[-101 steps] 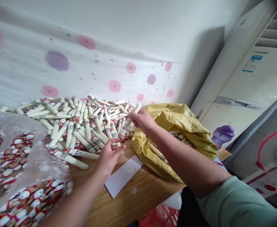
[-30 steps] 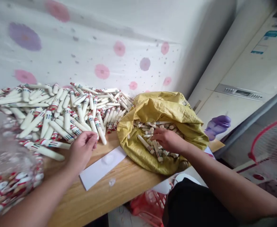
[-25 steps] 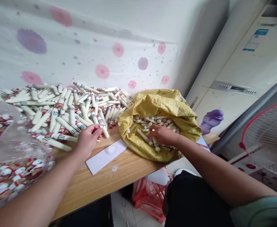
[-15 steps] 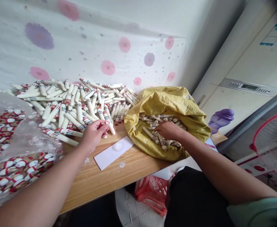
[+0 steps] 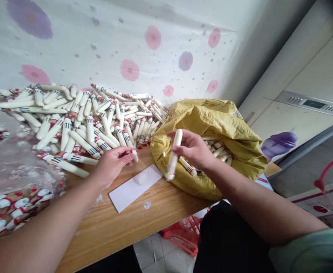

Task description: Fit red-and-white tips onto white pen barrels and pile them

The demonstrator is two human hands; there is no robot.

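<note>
The half-curled right hand (image 5: 191, 148) holds a white pen (image 5: 173, 160) (its lower end blurred) over the yellow sack (image 5: 214, 117); the left hand (image 5: 112, 163) pinches a small white piece (image 5: 134, 152) near the pen pile (image 5: 90, 129)

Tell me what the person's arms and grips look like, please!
The left grip and right grip are bare hands. No gloves, watches or bracelets show. A pale green sleeve covers the right arm higher up; the left arm shows no sleeve.
</note>
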